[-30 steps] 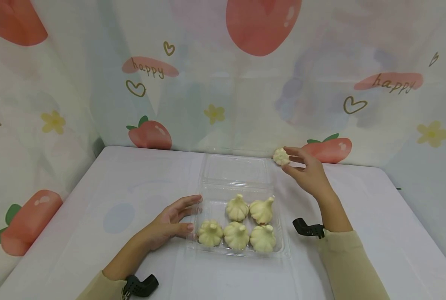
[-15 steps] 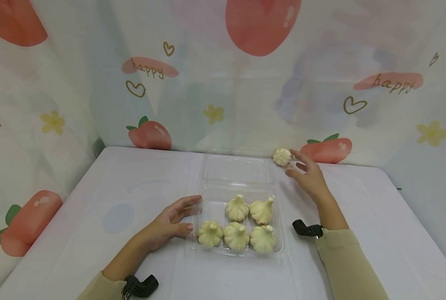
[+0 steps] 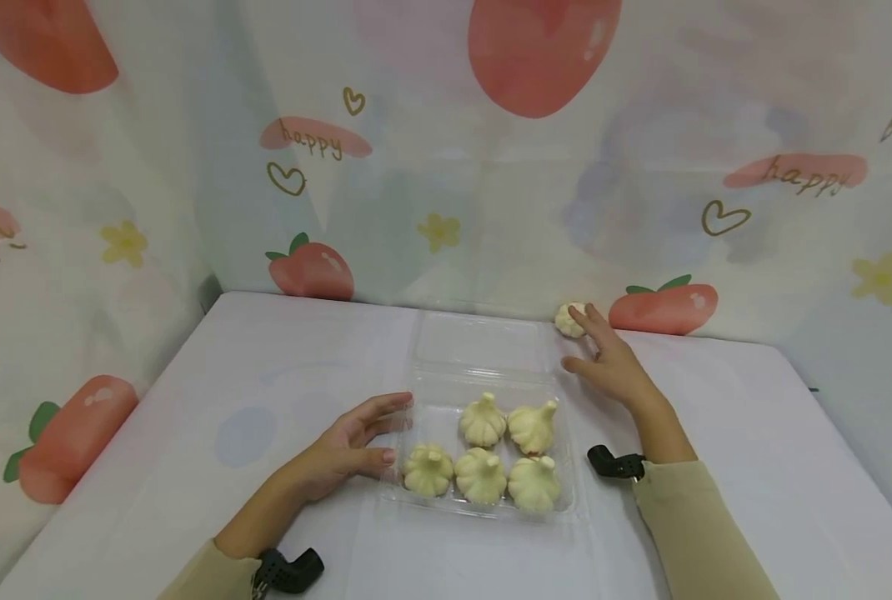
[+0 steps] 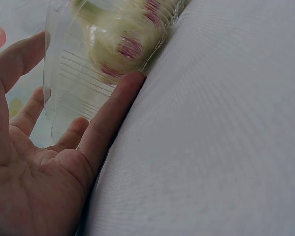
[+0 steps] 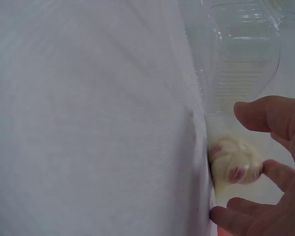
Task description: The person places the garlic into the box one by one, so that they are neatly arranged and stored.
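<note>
A clear plastic clamshell box (image 3: 433, 417) lies with its lid (image 3: 483, 340) folded back, away from me. In its tray sit several garlic bulbs, three along the front, such as this garlic bulb (image 3: 480, 475), and two behind at middle and right. My left hand (image 3: 348, 446) rests its fingertips and thumb at the box's left wall, fingers loosely bent. At the table's back edge is a loose garlic bulb (image 3: 569, 320), purple-streaked in the right wrist view. My right hand (image 3: 613, 367) reaches to it with spread fingers; a fingertip touches the bulb, the thumb stands apart.
The table (image 3: 296, 350) wears a white cloth. A printed fabric backdrop (image 3: 491, 217) rises right behind the loose bulb and along the left. Each wrist carries a black camera mount, such as the right mount (image 3: 615, 463).
My right hand first drew back from the loose bulb, then moved its fingers against it again. The left hand stays at the box. The head view has shifted slightly.
</note>
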{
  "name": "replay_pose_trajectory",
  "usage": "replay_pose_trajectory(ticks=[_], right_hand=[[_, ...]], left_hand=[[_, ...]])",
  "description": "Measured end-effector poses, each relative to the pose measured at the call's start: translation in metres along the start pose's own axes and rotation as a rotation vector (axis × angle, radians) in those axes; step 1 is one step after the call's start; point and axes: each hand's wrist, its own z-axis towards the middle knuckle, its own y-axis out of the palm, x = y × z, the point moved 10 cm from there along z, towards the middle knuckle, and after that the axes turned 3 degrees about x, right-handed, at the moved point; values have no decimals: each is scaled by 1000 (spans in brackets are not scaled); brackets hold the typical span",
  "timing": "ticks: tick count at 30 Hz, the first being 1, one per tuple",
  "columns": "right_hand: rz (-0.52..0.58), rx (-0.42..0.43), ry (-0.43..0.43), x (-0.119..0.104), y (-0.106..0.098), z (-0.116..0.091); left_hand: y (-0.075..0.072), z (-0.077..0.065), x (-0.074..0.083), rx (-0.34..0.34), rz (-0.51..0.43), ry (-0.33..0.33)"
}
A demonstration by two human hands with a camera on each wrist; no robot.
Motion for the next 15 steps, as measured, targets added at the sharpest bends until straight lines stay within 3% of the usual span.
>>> replay_pose_trajectory(ticks=[5,11,15], right_hand=[[-47,96,-6,-2,-9,-1],[-118,105,92,-1,-12,-6],[-147,153,80,-7,-19,-8]], left_hand=[[-1,1,1,9,8,-4],[-1,1,0,7,15,-6],[-1,1,-1,6,17,-6]])
